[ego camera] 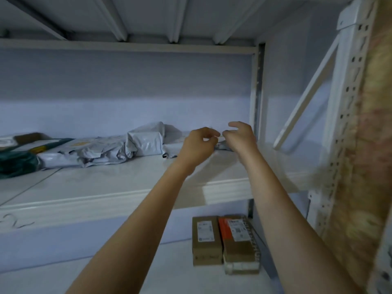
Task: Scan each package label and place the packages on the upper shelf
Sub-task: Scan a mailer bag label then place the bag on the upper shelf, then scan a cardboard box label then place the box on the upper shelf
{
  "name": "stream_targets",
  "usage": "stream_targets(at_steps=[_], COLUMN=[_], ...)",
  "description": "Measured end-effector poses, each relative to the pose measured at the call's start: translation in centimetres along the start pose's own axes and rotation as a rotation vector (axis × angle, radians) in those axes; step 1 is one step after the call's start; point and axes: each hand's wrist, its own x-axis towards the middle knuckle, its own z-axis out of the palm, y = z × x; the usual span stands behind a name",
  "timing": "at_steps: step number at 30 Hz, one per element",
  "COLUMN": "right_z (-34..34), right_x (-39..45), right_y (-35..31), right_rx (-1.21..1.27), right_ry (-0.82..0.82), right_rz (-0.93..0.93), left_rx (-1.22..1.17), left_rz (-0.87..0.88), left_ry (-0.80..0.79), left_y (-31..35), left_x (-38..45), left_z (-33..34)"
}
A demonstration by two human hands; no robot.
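Both my arms reach up to the back right of the white upper shelf (127,187). My left hand (197,145) has its fingers loosely curled with nothing in them. My right hand (240,137) hovers beside it, fingers spread. A small dark grey package (221,146) lies on the shelf between and behind the two hands, mostly hidden by them. Whether either hand touches it I cannot tell. Left of the hands lie a folded grey mailer bag (145,141), a flatter crumpled grey bag (84,152) and a dark green package (14,164).
Two cardboard boxes with labels, one plain (204,240) and one with an orange patch (239,245), sit on the lower shelf. A perforated white upright (347,102) and a diagonal brace (305,96) stand at the right. A blurred brown surface (377,145) fills the right edge.
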Motion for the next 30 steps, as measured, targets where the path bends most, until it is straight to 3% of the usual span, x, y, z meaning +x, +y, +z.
stream_targets(at_steps=[5, 9, 13, 19, 22, 27, 30], right_z=[-2.2, -2.3, -1.2, -0.3, -0.1, 0.5, 0.7], right_x=[-10.6, -18.0, -21.9, -22.1, -20.9, -18.0, -16.3], right_y=[0.5, 3.0, 8.2, 16.3, 19.2, 24.8, 28.2], right_rx=[0.163, 0.209, 0.111, 0.071, -0.039, -0.073, -0.046], right_ry=[0.148, 0.291, 0.325, 0.155, 0.043, 0.005, 0.027], right_rz=[-0.067, -0.052, 0.128, 0.441, 0.471, 0.612, 0.733], left_rx=[-0.419, -0.445, -0.455, -0.534, -0.548, -0.476, -0.463], left_rz=[-0.057, -0.141, -0.342, -0.638, -0.713, -0.808, -0.910], left_ry=[-0.104, -0.159, -0.203, -0.079, -0.077, -0.196, -0.122], left_y=[2.0, -0.1, -4.2, -10.2, -13.2, -17.9, -21.0], left_x=[-10.4, -17.1, -20.7, -20.9, -19.9, -18.0, -16.8], left_z=[-1.2, -1.3, 0.1, 3.8, 5.9, 9.6, 12.0])
